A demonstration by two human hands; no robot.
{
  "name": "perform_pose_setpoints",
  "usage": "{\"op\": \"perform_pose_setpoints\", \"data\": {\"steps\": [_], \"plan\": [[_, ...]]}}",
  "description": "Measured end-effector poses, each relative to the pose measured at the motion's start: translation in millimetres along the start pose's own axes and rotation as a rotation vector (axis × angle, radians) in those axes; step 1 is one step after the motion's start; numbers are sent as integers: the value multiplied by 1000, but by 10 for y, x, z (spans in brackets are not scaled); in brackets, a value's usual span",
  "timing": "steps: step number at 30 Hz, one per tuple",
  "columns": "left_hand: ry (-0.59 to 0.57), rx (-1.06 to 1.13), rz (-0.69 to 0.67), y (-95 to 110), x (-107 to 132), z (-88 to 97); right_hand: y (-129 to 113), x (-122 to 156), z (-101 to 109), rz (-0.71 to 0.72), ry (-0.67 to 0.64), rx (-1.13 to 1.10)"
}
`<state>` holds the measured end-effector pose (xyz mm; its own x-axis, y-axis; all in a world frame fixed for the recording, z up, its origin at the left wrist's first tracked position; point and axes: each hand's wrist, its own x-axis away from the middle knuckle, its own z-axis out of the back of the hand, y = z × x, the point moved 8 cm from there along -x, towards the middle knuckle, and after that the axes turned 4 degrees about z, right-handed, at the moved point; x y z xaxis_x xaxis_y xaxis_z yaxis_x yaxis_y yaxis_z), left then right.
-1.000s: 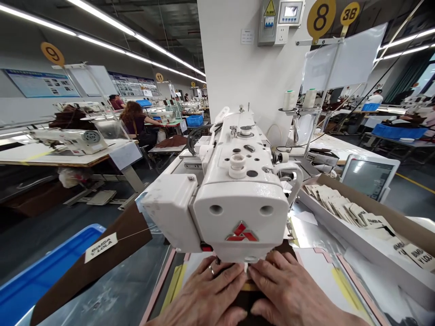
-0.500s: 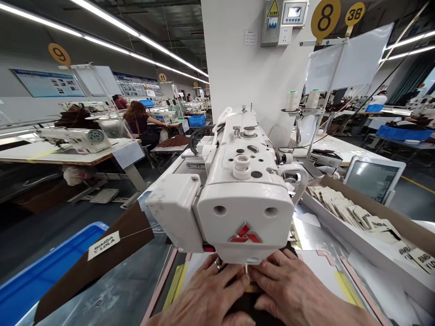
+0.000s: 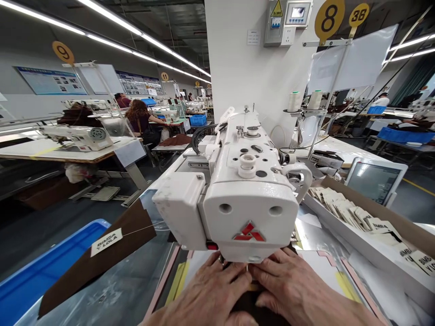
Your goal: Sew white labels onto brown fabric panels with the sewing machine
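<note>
Below the head of a white sewing machine (image 3: 249, 199), both hands lie low and close together. My left hand (image 3: 212, 285) rests flat, fingers stretched forward, on dark brown fabric (image 3: 251, 305). My right hand (image 3: 294, 280) presses the same fabric from the other side, its fingers extended and its thumb apart. A narrow gap separates the two hands, beneath the needle area. The machine head hides some fingertips and the stitching spot. To the left, a brown fabric piece (image 3: 136, 228) carries a cream label (image 3: 106, 242) printed "BIMBA Y LOLA", with a thread running toward the machine.
A long open box (image 3: 356, 242) of cream labels stands at the right, beside a tablet-like screen (image 3: 375, 181). A blue bin (image 3: 64, 253) sits at the lower left. Two thread cones (image 3: 294, 101) stand behind the machine. A person (image 3: 142, 120) sits at another station.
The whole view has shifted slightly, with the machine appearing a little further right. My hands stay on the fabric in nearly the same pose; the labelled piece also looks unmoved.
</note>
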<state>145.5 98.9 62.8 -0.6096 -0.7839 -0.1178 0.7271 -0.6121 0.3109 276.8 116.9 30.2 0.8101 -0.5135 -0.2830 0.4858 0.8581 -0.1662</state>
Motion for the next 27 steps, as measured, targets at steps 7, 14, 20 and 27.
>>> {"op": "perform_pose_setpoints", "data": {"steps": [7,14,20,27], "plan": [[17,-97,-117,-92,143,-46,0,-2,34,-4,19,-14],[-16,-133,-150,-90,166,-114,28,44,19,2,-2,-37],[-80,-110,-120,-75,89,-128,4,11,31,8,-42,-32],[-68,-6,-71,-117,36,-138,39,36,44,-24,-133,-93]]}}
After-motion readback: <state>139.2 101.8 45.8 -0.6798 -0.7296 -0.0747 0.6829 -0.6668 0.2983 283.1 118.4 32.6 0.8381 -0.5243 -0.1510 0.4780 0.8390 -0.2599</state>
